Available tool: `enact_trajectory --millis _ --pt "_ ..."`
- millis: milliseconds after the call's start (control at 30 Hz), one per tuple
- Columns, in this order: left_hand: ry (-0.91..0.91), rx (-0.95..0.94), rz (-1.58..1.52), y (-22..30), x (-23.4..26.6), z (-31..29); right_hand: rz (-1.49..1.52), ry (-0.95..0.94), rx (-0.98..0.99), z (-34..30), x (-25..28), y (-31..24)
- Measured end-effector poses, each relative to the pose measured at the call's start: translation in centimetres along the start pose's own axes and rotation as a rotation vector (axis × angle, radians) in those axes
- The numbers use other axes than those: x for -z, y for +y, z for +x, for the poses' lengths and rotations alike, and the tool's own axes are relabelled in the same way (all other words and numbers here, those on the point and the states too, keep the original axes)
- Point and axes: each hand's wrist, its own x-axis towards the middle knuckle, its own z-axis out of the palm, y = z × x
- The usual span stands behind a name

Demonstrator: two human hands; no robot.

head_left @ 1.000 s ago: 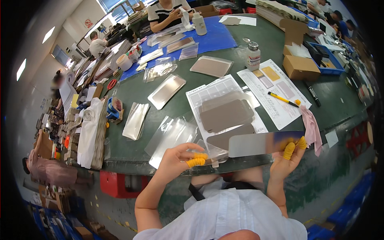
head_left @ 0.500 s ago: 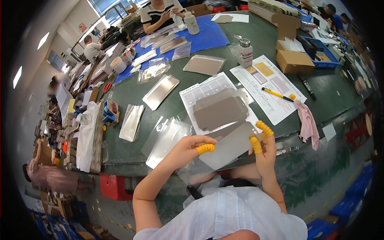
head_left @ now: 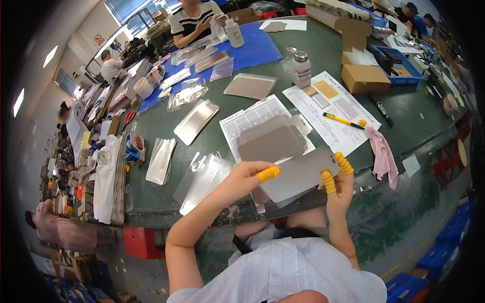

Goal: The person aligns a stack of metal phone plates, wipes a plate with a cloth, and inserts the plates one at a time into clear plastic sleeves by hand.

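Observation:
I hold a thin grey metal plate (head_left: pixel 298 174) between both hands, near the front edge of the green table (head_left: pixel 166 121). My left hand (head_left: pixel 250 177) grips its left end, yellow finger cots on the fingertips. My right hand (head_left: pixel 339 184) pinches its right end with yellow-capped thumb and fingers. Just beyond the plate lies a stack of similar grey plates (head_left: pixel 273 142) on a printed sheet (head_left: pixel 255 113). Clear plastic sleeves (head_left: pixel 202 177) lie to the left of my left hand.
A pink cloth (head_left: pixel 382 154), a yellow pen (head_left: pixel 343 120), a small bottle (head_left: pixel 301 68) and a cardboard box (head_left: pixel 365 78) sit to the right. More plates (head_left: pixel 196 120) and sleeves (head_left: pixel 160 160) lie to the left. Another person (head_left: pixel 194 20) works at the far side on a blue mat.
The plate has swung from flat and low on the right up toward the middle of the table edge; my left hand has taken its left end, and my right hand has risen.

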Motion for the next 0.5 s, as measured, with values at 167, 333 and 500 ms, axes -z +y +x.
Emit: enact_trajectory --millis 167,333,500 --pt "-0.008 0.063 -0.089 1.1 -0.4 0.9 -0.364 -0.214 0.157 0.4 -0.5 -0.8" --pt "0.006 0.034 -0.154 2.1 -0.5 1.0 -0.475 -0.276 0.182 0.7 -0.8 -1.3" --pt "0.095 -0.225 0.052 2.6 2.4 2.8 -0.367 -0.155 0.007 1.1 -1.1 -0.7"
